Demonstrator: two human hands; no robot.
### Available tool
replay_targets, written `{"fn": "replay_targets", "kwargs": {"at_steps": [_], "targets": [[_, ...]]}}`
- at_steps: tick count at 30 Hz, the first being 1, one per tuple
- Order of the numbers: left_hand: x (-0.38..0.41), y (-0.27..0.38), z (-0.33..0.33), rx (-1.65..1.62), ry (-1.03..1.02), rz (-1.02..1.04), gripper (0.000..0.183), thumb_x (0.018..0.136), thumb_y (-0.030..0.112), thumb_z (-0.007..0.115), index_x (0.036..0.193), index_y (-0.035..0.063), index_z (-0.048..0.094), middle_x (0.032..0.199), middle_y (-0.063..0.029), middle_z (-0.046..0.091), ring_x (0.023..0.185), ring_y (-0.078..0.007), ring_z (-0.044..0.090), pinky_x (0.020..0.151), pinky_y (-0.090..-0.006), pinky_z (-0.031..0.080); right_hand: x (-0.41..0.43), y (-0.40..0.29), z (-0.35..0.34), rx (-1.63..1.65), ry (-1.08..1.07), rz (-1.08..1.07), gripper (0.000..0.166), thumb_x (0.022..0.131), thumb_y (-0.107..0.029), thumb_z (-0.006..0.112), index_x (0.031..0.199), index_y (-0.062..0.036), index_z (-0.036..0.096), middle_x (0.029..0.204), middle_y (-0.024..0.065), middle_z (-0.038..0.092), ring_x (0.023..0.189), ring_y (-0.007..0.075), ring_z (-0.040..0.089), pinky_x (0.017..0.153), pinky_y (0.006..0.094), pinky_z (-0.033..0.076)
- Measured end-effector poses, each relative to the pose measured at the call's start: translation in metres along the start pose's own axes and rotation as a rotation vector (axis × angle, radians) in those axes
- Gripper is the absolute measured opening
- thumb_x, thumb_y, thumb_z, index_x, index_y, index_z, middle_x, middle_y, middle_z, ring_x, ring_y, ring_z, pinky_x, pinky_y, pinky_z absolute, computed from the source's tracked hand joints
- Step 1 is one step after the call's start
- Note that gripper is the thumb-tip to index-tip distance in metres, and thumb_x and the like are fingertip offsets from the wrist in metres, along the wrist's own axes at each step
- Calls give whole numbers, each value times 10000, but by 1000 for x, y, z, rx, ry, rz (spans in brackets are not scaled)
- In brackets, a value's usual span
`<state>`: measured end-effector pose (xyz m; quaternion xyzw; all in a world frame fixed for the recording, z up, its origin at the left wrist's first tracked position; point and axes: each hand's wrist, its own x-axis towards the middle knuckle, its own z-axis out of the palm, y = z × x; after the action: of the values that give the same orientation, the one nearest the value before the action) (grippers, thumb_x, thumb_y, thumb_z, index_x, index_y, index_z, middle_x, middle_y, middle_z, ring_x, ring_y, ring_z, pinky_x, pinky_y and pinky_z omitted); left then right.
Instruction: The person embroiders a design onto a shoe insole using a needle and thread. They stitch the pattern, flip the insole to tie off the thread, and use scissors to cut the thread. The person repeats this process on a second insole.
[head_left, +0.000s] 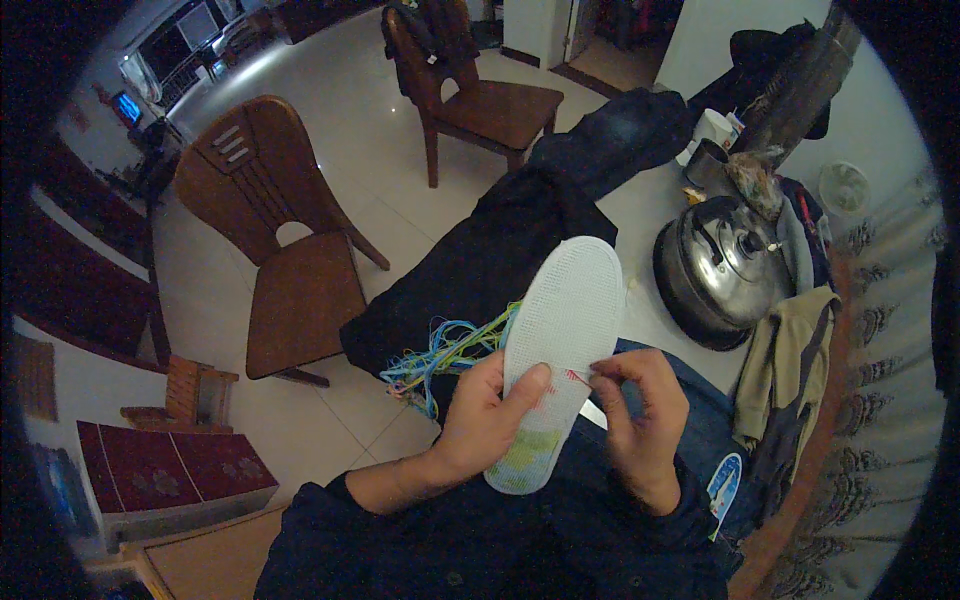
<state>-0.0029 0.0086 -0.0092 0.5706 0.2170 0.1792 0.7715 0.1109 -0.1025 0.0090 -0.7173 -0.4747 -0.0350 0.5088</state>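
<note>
A white mesh shoe insole (566, 315) lies slanted in front of me, its rounded toe pointing away. My left hand (484, 409) grips its left edge, thumb on top and fingers hidden underneath. Green and yellow stitching (529, 454) covers the heel part, and small red stitches (572, 375) show near the middle. From these a red thread (582, 379) runs to the right edge, where my right hand (637, 416) pinches it between thumb and fingertips; whether a needle is there I cannot tell. A bundle of blue and yellow-green threads (450, 349) hangs out left of the insole.
A lidded metal pot (724, 266) stands on the white surface (637, 202) at right, with olive cloth (784, 360) beside it. Dark clothing (480, 262) stretches beyond the insole. Two wooden chairs (307, 300) stand on the tiled floor (360, 187). A dark-red cabinet (176, 469) sits lower left.
</note>
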Motion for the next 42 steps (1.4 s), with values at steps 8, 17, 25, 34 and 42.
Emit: {"fn": "replay_targets", "kwargs": {"at_steps": [8,17,25,34,42], "targets": [[0,8,0,-33,-101,27,263,860,123,526,1080,-20,499,955,-81,598,837,-114,567,723,-260,474,2,5,-5,-155,-19,-62,196,615,49,629,778,-33,555,732,95,554,677,255,550,580,318,447],[13,-6,-8,89,-54,23,239,826,110,562,1024,-24,547,907,-80,616,799,-117,579,697,-264,476,12,12,3,-218,-199,-96,213,627,-21,657,815,-54,563,792,72,534,674,242,564,543,331,458],[22,-7,-6,486,38,188,224,758,139,614,925,-7,585,780,-126,628,694,-164,612,610,-290,468,24,7,12,-447,-220,-236,230,636,-112,675,826,-77,551,800,51,531,663,220,570,512,303,469],[20,-7,-12,670,54,354,193,743,159,606,838,-8,590,664,-153,585,570,-262,579,526,-340,434,30,19,11,-334,-370,-383,164,655,-116,645,781,-74,549,744,41,522,649,217,562,505,310,464],[27,-23,-27,771,-100,244,202,742,184,612,810,-4,580,661,-160,583,578,-274,575,527,-348,425,18,38,21,-412,-562,-478,171,672,-106,611,801,-50,513,753,78,482,673,248,552,496,338,464]]}}
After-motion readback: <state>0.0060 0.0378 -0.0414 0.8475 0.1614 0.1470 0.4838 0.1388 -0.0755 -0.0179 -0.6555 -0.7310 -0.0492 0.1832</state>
